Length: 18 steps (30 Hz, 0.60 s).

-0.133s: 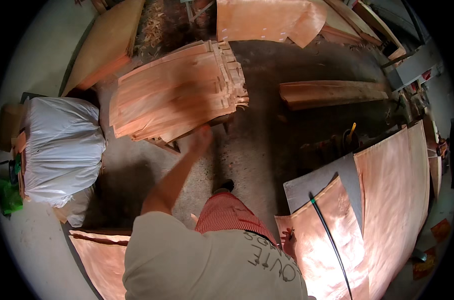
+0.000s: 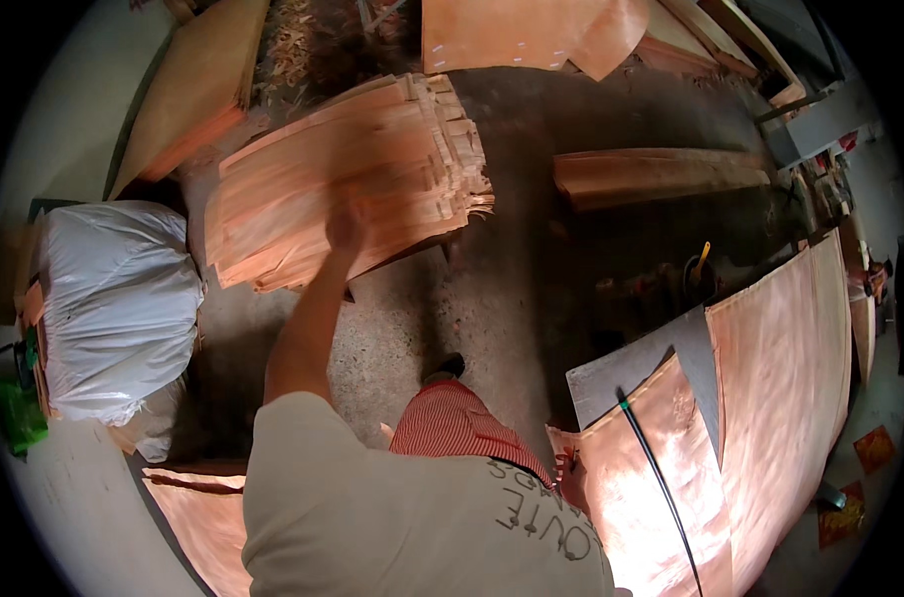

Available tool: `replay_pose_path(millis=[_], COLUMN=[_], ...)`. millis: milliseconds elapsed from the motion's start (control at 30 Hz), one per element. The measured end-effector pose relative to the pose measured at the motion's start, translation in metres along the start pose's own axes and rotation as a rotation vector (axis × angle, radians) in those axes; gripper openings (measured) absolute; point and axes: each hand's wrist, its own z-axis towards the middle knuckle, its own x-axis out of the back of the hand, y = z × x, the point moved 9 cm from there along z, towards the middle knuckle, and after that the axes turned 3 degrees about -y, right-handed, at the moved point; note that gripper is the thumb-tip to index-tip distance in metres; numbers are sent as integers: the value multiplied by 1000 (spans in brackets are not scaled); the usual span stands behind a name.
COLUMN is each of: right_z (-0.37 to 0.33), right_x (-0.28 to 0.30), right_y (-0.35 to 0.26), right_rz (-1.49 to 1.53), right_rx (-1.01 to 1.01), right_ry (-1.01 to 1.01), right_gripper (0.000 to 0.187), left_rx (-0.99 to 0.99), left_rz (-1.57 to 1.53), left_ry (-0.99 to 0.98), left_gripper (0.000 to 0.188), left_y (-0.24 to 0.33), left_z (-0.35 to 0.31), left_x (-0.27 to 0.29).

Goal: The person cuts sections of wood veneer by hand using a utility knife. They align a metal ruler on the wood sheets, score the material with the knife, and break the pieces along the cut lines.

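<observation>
My left hand [image 2: 348, 227] reaches out over the near edge of a stack of thin wood veneer sheets [image 2: 303, 189]. It is blurred by motion and in shadow, so its fingers do not show clearly; whether it touches the top sheet I cannot tell. The stack has ragged, uneven edges and rests on a low support. Low beside my body, my right hand [image 2: 571, 478] is partly hidden by my shirt, its fingers curled at the left edge of a brightly lit veneer sheet [image 2: 651, 478]. A small dark thing shows at those fingers, too small to name. Across that sheet lies a thin dark rod [image 2: 656, 468] with a green band.
Left stands a white-covered bundle [image 2: 119, 308]. A grey board [image 2: 621, 363] lies under the lit sheet, beside a larger veneer stack [image 2: 780, 348]. A long narrow wood pile [image 2: 661, 177] lies far right. More sheets [image 2: 522, 35] and a board stack [image 2: 188, 95] stand at the back.
My left hand has moved farther out and to the left, from the stack's near corner to over its top. My right hand stays beside the lit sheet. The whole view has shifted slightly.
</observation>
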Motion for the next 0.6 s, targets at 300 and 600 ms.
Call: replay_pose_path(millis=[300,600], right_z=[-29,-34], right_x=[11,16], right_y=[-38,-23], right_rz=[-352,-457], right_rx=[25,-9], right_ry=[12,111], right_gripper=[15,18], left_rx=[-310,-315], left_rz=[488,246], left_ry=[39,-51], left_gripper=[45,24], left_y=[-24,-58], left_z=[66,84], left_x=[-44,-22])
